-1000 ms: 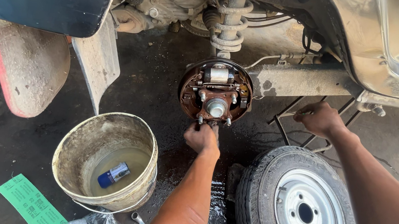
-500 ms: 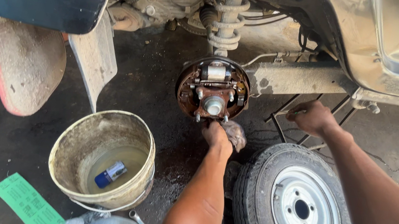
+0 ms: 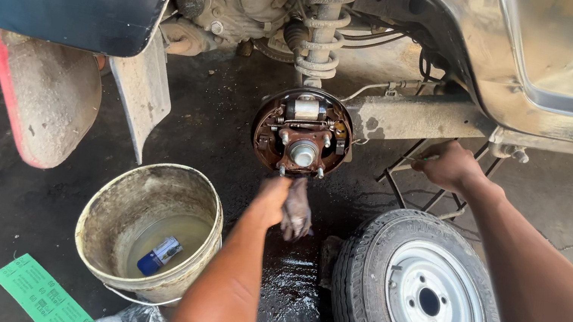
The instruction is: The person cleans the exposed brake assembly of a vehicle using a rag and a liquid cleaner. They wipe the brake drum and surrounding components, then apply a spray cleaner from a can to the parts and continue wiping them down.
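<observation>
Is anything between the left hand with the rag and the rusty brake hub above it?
Nothing visible. The left hand holds a dirty grey rag just below the round rusty brake hub assembly, with only open air between. The removed tyre with its white steel rim lies off to the right.

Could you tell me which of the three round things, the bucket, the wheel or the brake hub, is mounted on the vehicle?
The rusty brake hub, bolted beneath the coil spring; the bucket and wheel sit on the ground.
</observation>
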